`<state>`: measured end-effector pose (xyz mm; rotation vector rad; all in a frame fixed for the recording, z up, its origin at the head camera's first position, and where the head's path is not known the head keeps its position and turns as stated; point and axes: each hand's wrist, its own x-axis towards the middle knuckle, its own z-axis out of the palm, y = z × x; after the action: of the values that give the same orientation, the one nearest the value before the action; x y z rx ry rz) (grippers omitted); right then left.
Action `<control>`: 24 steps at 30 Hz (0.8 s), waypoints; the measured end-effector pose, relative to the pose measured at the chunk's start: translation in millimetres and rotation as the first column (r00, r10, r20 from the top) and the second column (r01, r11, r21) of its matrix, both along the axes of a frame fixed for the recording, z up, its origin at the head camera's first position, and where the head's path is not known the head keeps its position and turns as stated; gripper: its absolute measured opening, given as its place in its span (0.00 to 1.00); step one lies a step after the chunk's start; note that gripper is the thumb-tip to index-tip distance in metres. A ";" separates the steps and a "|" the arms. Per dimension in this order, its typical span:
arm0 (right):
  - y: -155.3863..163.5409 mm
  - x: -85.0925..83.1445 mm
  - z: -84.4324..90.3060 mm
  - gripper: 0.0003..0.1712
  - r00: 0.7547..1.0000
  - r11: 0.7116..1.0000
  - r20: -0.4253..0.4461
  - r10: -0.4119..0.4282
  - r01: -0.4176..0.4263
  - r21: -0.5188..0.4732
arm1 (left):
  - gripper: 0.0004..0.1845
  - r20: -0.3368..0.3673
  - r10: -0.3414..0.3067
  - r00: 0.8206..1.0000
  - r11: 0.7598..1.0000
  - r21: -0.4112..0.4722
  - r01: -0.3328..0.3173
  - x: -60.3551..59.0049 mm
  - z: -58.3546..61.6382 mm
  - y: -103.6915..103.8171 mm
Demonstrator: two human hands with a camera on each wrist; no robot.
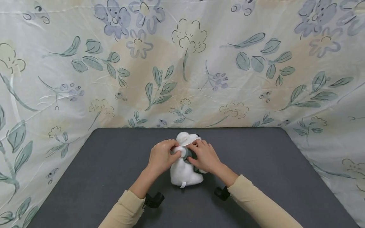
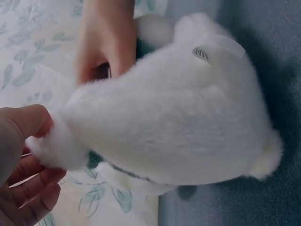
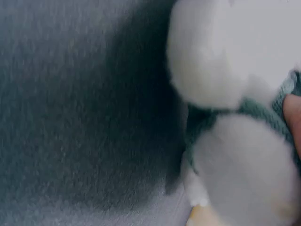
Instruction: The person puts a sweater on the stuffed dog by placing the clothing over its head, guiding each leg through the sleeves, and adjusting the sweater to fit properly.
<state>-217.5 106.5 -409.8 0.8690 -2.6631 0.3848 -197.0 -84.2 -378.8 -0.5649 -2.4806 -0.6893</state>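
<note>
A white plush toy (image 1: 182, 172) sits upright on the dark table, its back and tail-end tag towards me. Green knitted clothing (image 1: 188, 154) wraps its upper body. My left hand (image 1: 162, 155) pinches a white furry limb (image 2: 61, 146) of the toy between thumb and fingers, at the toy's left side. At the other side, my right hand (image 1: 206, 156) has its thumb and fingers on the green knit below the head. The right wrist view catches one fingertip (image 3: 293, 115) against the knitted strap (image 3: 263, 113). The toy's front is mostly hidden from the head view.
The dark grey table (image 1: 122, 158) extends around the toy on all sides. A floral cloth (image 1: 199, 69) hangs behind the table and along both sides. Black wrist cameras (image 1: 154, 200) sit below both sleeves, close over the tabletop.
</note>
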 end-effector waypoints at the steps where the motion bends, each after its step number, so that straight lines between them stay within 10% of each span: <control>1: 1.3 0.0 -0.6 0.22 1.000 1.000 0.008 -0.004 0.004 -0.004 | 0.04 0.002 0.002 1.000 1.000 0.006 -0.002 0.3 0.2 -0.5; 16: 9.4 4.3 -6.8 0.25 0.999 0.999 0.030 0.017 -0.016 -0.036 | 0.05 0.099 -0.017 0.995 0.999 0.029 0.014 8.1 -1.3 3.5; 24: 26.0 1.7 -4.5 0.23 0.954 0.923 0.251 0.166 -0.060 -0.380 | 0.09 0.234 0.049 0.971 0.995 0.068 -0.067 11.6 -4.0 -1.0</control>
<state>-215.8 132.5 -414.3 0.9043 -2.6538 1.0724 -185.4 -85.2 -382.8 -0.4014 -2.6603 -0.8659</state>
